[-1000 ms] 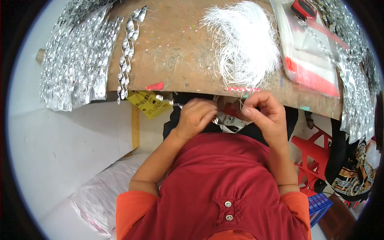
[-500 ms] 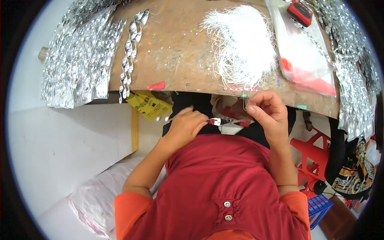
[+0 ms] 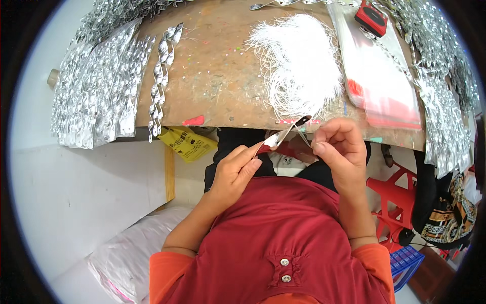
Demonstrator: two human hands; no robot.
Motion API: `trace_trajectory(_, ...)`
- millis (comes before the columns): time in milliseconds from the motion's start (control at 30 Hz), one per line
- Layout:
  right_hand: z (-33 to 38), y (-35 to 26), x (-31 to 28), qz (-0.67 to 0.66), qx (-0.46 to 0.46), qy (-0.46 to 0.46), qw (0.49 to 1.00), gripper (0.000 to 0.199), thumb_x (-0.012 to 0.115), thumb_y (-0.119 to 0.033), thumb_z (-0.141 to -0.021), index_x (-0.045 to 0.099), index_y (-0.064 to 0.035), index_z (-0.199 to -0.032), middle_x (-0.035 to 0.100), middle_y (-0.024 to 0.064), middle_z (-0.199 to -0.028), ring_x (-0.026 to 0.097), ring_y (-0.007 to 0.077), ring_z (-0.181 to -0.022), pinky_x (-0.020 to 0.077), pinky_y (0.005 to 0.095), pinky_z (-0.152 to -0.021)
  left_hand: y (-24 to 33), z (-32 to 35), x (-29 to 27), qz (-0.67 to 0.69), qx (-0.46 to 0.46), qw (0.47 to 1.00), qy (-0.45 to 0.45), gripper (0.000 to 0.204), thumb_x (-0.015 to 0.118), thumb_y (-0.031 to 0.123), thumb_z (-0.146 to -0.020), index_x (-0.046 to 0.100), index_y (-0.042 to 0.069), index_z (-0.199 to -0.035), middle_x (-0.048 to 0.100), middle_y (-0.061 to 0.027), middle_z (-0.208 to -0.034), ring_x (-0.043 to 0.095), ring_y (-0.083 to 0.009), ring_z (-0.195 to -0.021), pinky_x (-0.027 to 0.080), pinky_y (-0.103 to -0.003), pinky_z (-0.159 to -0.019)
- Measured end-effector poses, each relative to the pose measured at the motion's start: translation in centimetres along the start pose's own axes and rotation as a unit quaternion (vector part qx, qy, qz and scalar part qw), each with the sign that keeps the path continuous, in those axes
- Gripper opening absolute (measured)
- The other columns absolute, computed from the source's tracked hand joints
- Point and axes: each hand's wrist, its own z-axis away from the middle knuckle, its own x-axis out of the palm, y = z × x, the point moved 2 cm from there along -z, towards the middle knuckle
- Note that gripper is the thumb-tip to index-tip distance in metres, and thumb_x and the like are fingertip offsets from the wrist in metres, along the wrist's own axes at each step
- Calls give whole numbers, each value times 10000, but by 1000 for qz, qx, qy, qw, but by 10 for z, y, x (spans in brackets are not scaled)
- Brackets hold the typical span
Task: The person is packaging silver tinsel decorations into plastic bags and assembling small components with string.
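Note:
Just past the table's near edge, my left hand is closed on a shiny silver twisted strip, whose end points up and right toward the table. My right hand is pinched, with a thin white string between thumb and fingertips. That string runs up to the strip's tip and appears to meet it; whether it passes through a hole there is too small to tell. Behind them on the table lies a loose heap of white strings.
The brown table carries a few silver spirals and a thick bundle of silver strips at left. Clear plastic bags, a red-and-black device and more silver strips are at right. A red stool stands below.
My left hand has tilted the strip upward, bringing its tip to the string. The right hand stays pinched, slightly lower. The view has shifted a little.

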Motion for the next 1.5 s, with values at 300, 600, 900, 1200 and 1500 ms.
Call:
trace_trajectory(300, -7, -41, -39, 102, -210, 135, 963, 315, 558, 63, -798, 484, -31, -1090, 561, 41, -841, 520, 90, -746, 431, 220, -675, 0, 0, -5, 136, -149, 979, -36, 322, 536, 103, -891, 552, 16, -1201, 510, -32, -763, 470, -80, -601, 406, -217, -553)
trace_trajectory(600, -10, 1, 2, -48, 57, 1, 997, 371, 605, 19, -791, 467, -53, -1128, 547, 16, -783, 499, 75, -721, 383, 198, -625, 14, -2, 0, 152, -119, 978, -80, 320, 547, 112, -887, 560, 14, -1190, 493, -15, -753, 464, -70, -606, 397, -207, -562)
trace_trajectory(900, -11, 4, 1, -75, 99, -9, 992, 382, 614, 5, -793, 456, -51, -1137, 540, 9, -779, 481, 64, -705, 372, 194, -620, 13, -2, -3, 92, -76, 991, -60, 338, 578, 92, -854, 568, 21, -1184, 492, -28, -726, 463, -102, -652, 378, -227, -599)
trace_trajectory(1200, -11, 7, 0, -98, 144, -16, 985, 410, 638, -4, -785, 450, -48, -1146, 555, 17, -802, 491, 67, -702, 387, 201, -625, 9, 1, -5, 80, -46, 994, -57, 284, 551, 125, -886, 573, -22, -1129, 503, -31, -774, 481, -94, -633, 398, -219, -560)
trace_trajectory(1500, -12, 10, -2, -121, 163, -24, 979, 417, 655, -13, -777, 462, -45, -1145, 563, 16, -789, 507, 78, -696, 402, 218, -627, 10, 1, -6, 55, -42, 996, -61, 296, 566, 122, -865, 580, -11, -1130, 500, -27, -766, 479, -97, -640, 388, -226, -581)
